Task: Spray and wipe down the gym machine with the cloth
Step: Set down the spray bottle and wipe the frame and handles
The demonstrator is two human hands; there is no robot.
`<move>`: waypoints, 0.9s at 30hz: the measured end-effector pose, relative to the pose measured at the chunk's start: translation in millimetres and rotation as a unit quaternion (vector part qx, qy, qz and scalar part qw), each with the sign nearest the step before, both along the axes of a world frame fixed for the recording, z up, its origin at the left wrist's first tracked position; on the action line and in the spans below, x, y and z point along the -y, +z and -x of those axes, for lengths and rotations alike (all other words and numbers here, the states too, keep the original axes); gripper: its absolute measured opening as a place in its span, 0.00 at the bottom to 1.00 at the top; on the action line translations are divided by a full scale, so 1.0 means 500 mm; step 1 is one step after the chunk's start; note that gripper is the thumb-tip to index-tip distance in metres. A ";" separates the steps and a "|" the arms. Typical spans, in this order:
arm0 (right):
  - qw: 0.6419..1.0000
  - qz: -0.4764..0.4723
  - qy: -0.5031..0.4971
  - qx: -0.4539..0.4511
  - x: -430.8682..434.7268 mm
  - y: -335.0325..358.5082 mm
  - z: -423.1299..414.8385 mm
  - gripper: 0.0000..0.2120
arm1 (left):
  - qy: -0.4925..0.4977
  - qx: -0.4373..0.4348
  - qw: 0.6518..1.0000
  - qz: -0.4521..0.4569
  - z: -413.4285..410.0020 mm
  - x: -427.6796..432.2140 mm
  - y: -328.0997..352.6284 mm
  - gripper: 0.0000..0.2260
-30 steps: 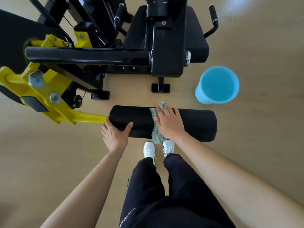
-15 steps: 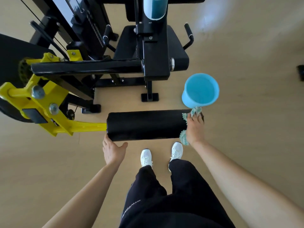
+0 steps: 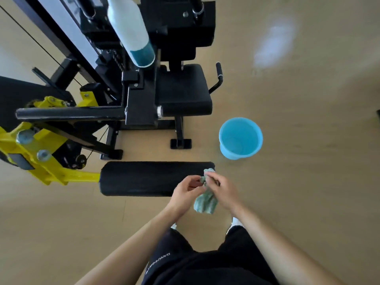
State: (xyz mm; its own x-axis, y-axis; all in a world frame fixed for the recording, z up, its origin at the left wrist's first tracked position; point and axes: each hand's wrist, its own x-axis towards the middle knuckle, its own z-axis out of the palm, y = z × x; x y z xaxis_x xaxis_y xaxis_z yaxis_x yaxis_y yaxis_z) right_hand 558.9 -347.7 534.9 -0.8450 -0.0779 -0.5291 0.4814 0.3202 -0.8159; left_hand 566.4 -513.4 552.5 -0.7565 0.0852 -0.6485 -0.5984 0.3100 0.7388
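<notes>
The gym machine has a black roller pad [image 3: 144,178] on a yellow arm [image 3: 51,169], with a black seat [image 3: 183,89] behind it. A green cloth [image 3: 205,202] hangs between my hands, just off the pad's right end. My left hand [image 3: 185,192] pinches the cloth's upper part from the left. My right hand [image 3: 222,190] grips the same bunched top from the right. Neither hand touches the pad. A white spray bottle [image 3: 131,31] with blue liquid stands on the machine's frame above the seat.
A light blue bucket [image 3: 240,138] stands on the wooden floor to the right of the pad. The machine's black frame and feet [image 3: 181,144] fill the upper left. My legs in black trousers [image 3: 205,262] are below my hands.
My right hand wiped along the pad to its right end, then lifted the cloth off. My left hand left the pad's left end and came across to take hold of the cloth.
</notes>
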 end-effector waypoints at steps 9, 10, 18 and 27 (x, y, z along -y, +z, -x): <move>0.950 0.265 -0.161 0.043 -0.289 0.076 0.087 0.22 | -0.003 -0.055 0.998 0.027 0.065 -0.329 0.096 0.33; 0.946 0.275 -0.172 0.034 -0.307 0.083 0.101 0.22 | 0.000 -0.059 0.997 0.042 0.075 -0.348 0.102 0.32; 0.944 0.276 -0.180 -0.025 -0.394 0.141 0.233 0.22 | 0.034 -0.059 0.996 0.061 0.196 -0.431 0.145 0.13; 0.977 0.169 -0.075 -0.108 -0.431 0.186 0.507 0.21 | 0.101 -0.134 0.981 0.096 0.440 -0.394 0.195 0.05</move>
State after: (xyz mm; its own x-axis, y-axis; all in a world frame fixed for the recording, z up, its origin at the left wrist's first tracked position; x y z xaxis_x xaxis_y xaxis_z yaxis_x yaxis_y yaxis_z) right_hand 305.3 -132.0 627.8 -0.9494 -0.0845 -0.3025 0.3069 -0.0461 -0.9506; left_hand 346.3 -316.2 650.1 -0.8910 -0.1873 -0.4135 -0.4539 0.3540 0.8177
